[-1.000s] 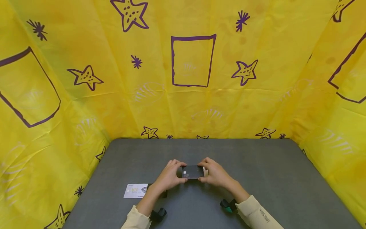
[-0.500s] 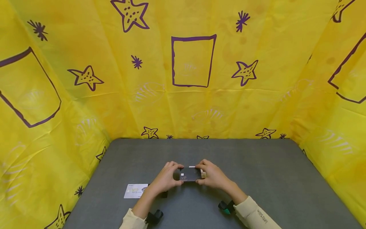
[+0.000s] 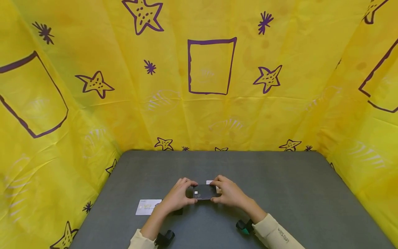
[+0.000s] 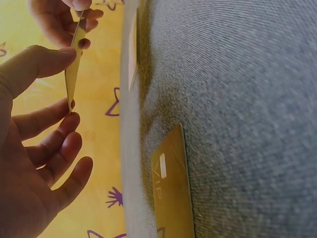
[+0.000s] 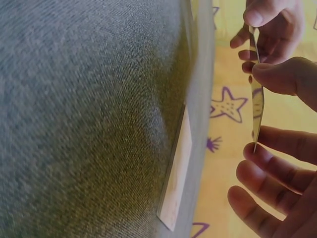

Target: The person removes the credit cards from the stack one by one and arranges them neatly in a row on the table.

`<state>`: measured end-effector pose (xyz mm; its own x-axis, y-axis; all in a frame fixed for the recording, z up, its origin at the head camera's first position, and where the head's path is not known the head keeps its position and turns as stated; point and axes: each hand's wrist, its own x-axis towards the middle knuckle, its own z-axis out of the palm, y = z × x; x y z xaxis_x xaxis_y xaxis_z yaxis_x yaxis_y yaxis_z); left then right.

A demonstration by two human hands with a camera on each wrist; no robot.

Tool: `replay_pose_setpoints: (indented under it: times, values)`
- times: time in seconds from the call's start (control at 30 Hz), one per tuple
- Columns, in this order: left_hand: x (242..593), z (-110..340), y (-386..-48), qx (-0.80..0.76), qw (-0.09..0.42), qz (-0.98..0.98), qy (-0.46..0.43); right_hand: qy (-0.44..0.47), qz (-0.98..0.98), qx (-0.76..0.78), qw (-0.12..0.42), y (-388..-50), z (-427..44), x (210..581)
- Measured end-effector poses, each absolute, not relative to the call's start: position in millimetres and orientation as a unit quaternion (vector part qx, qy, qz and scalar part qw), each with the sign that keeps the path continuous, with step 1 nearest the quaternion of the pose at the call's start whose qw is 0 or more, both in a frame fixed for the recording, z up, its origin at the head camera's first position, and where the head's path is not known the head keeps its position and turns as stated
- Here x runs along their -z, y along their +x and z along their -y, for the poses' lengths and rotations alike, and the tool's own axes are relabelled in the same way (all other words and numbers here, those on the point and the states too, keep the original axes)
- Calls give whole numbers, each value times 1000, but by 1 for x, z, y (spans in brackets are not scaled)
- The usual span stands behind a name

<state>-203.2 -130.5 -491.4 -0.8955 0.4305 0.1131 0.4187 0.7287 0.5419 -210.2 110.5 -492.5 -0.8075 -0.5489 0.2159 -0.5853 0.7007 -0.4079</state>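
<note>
A dark bank card (image 3: 204, 192) marked "VIP" is held level above the table between both hands. My left hand (image 3: 178, 196) pinches its left end, thumb on the near edge and a finger on the far edge. My right hand (image 3: 230, 192) pinches the right end the same way. In both wrist views the held card (image 4: 75, 64) shows nearly edge-on, and its underside reflects yellow. Beneath and beyond the right hand a pale card (image 3: 209, 182) lies on the table, mostly covered in the head view; the right wrist view shows this pale card (image 5: 177, 173) more fully.
At the left a white "VIP" card (image 3: 147, 207) lies on the grey table (image 3: 273, 180). Beside it a dark card (image 3: 178, 212) is partly hidden by my left forearm; it looks golden in the left wrist view. Yellow patterned cloth (image 3: 211, 114) encloses the table's back and sides.
Both hands have shifted slightly left and nearer with the dark bank card between them. More of the pale card beyond the right hand has come into view.
</note>
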Motion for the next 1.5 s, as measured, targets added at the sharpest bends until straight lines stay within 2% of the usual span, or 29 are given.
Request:
replay_pose_setpoints:
  times: [0.73, 1.03, 1.5]
  values:
    - [498, 143, -199, -278, 30, -932, 233, 297, 924, -239, -16, -206, -98, 498]
    - [501, 150, -196, -265, 24, -932, 244, 307, 925, -223, -16, -205, -88, 501]
    - [503, 156, -190, -242, 52, -936, 251, 323, 926, -196, -12, -204, -76, 510]
